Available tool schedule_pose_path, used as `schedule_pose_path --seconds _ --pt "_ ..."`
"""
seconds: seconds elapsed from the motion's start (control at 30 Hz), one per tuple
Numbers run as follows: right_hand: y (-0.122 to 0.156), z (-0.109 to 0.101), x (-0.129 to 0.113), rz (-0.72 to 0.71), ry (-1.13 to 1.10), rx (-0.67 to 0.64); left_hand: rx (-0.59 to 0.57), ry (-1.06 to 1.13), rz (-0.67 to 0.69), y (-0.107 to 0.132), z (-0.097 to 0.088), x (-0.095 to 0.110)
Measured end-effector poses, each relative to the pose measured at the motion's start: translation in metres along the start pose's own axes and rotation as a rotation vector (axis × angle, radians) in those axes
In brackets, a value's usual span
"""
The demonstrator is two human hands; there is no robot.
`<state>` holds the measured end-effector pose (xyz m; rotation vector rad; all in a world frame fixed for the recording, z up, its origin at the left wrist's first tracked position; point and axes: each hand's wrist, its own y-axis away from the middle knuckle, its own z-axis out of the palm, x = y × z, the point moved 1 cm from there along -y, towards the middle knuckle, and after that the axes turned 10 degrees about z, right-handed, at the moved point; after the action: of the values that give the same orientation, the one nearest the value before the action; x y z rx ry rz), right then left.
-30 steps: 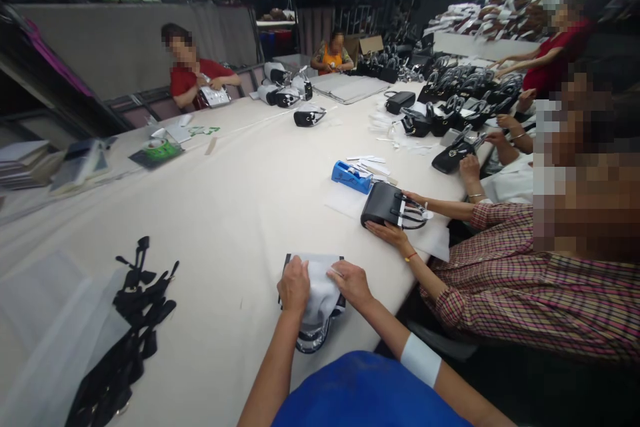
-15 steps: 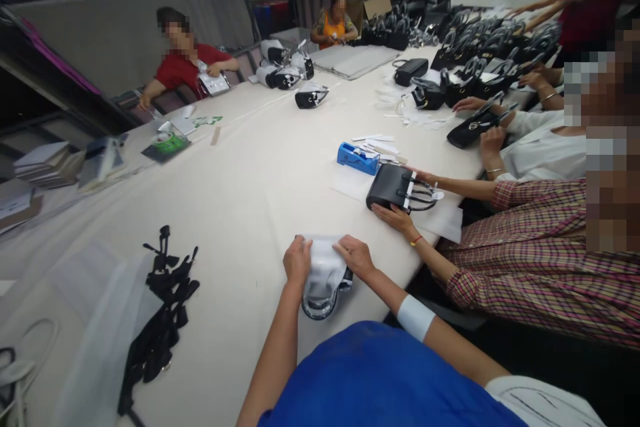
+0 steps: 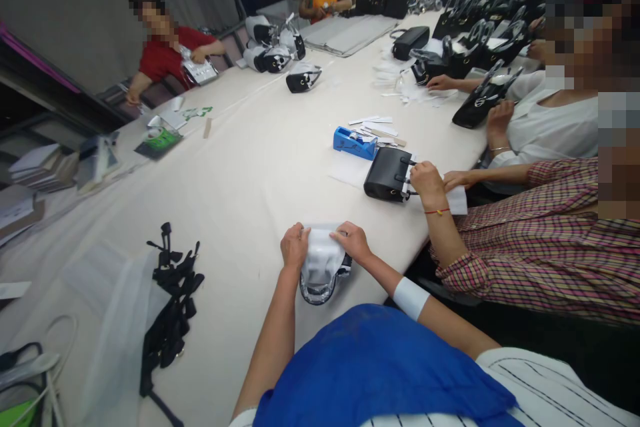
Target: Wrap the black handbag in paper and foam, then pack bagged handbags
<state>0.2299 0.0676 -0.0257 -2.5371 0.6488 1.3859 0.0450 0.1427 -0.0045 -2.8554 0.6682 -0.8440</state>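
Observation:
A white translucent wrapping sheet [image 3: 324,250] lies over a small black handbag [image 3: 345,265] on the table in front of me. My left hand [image 3: 295,245] pinches the sheet's far left corner. At the far right corner my right hand [image 3: 353,242] grips the same sheet between thumb and fingers. The bag's handle [image 3: 319,295], covered in clear plastic, curves toward me from under the sheet. Most of the bag is hidden by the sheet; a dark strip shows along its right side.
Left of me lie black straps [image 3: 173,307] and more translucent sheets [image 3: 117,333]. A blue tape dispenser [image 3: 354,143] stands ahead, beside a black handbag [image 3: 387,175] that a co-worker in a plaid shirt handles. Wrapped bags [image 3: 273,47] sit at the far side.
My hands still hold the sheet, its far edge now drawn straighter between them. The neighbouring co-worker's near hand has moved from the bag's base up to its handles. My view has shifted slightly.

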Motion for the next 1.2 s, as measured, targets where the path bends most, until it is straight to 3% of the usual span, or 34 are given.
schedule_pose_path --seconds 0.13,0.3,0.43,0.7,0.97,1.2 --pt "0.005 0.004 -0.003 0.004 0.067 0.036 0.066 -0.001 -0.086 0.004 0.005 0.003" --pt "0.022 0.005 -0.008 -0.088 0.146 0.049 0.252 0.035 -0.026 0.025 0.012 0.003" --pt "0.030 0.001 -0.010 -0.109 0.193 0.034 0.315 0.098 -0.051 0.035 0.012 0.000" --pt "0.029 0.001 -0.004 -0.112 0.089 0.016 0.235 0.324 -0.048 0.039 0.004 -0.018" --pt "0.025 0.002 -0.002 -0.060 0.004 0.001 0.094 0.289 -0.082 0.020 -0.004 -0.029" --pt "0.025 0.000 0.002 -0.027 -0.114 -0.031 0.059 0.242 -0.114 0.018 -0.003 -0.031"
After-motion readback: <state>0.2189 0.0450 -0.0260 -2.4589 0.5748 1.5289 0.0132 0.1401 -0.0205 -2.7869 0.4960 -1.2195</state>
